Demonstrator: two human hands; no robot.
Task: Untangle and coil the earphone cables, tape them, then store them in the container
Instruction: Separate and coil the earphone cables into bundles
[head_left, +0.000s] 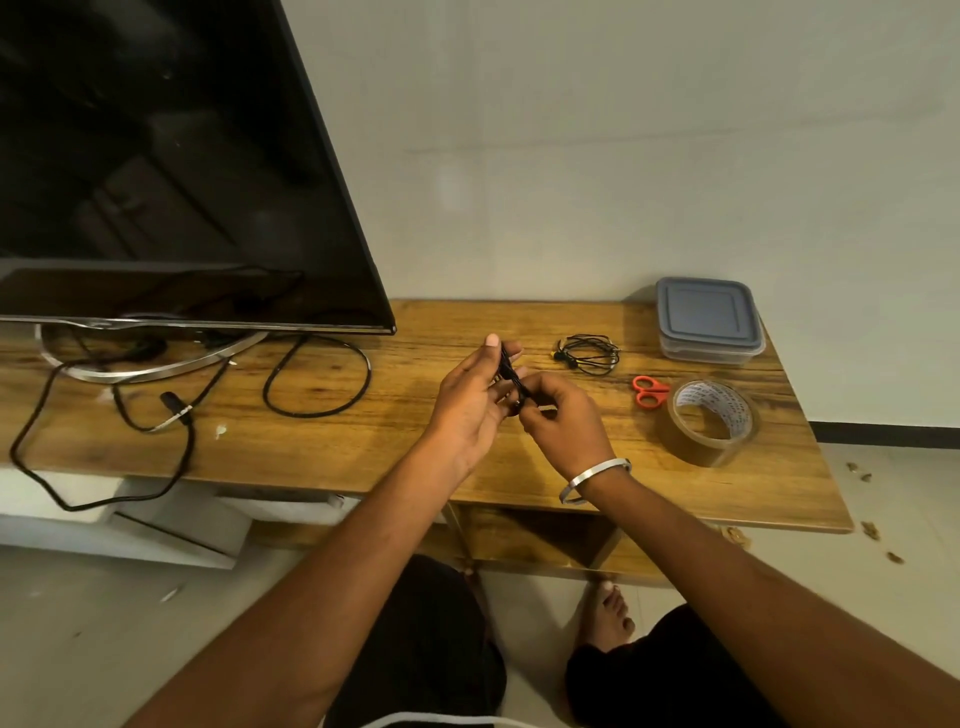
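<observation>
Above the wooden desk (363, 431), both hands, left (470, 410) and right (563, 421), pinched a black earphone cable (511, 376), seemingly mid-coil, with taping likely next, calling for the tape roll (711, 421) near the lidded container (709, 319).

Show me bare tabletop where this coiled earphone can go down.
Bare wood lies between the black looped TV cable and the hands; the near edge is bare too. The right end is crowded: orange scissors, brown tape roll, grey-lidded container.
</observation>
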